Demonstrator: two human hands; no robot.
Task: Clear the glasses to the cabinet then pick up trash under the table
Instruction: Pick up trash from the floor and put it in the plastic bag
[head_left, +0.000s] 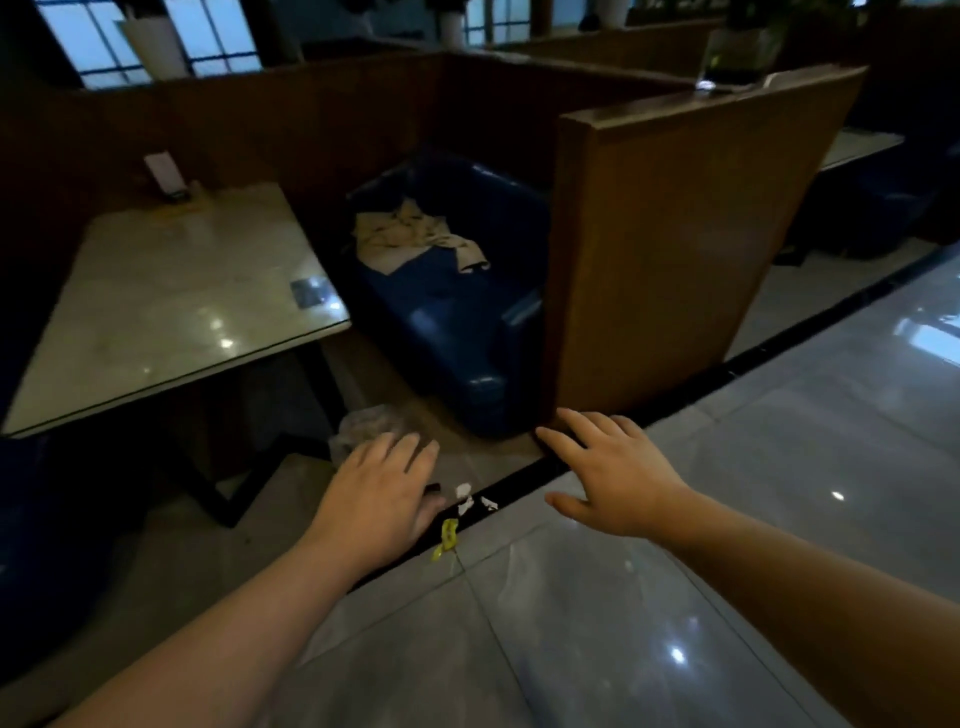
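I am holding both hands out over the floor, palms down, fingers spread and gripping nothing. My left hand (382, 501) is hovering just beside the black floor strip (519, 480), and my right hand (613, 475) is reaching across that strip toward the foot of the wooden partition (670, 234). Between my hands, white paper scraps (464, 496) are lying on the strip, and a yellow wrapper (448, 538) is sitting at its near edge, just below my left hand's thumb side. Beyond my left fingertips, a crumpled clear plastic bag (363, 426) is resting on the floor on the far side of the strip, by the table (171, 306) edge. Farther from the strip, a blue seat (457, 322) is carrying a beige cloth (410, 234). The tabletop is showing only a small card stand (165, 174) at its far end.
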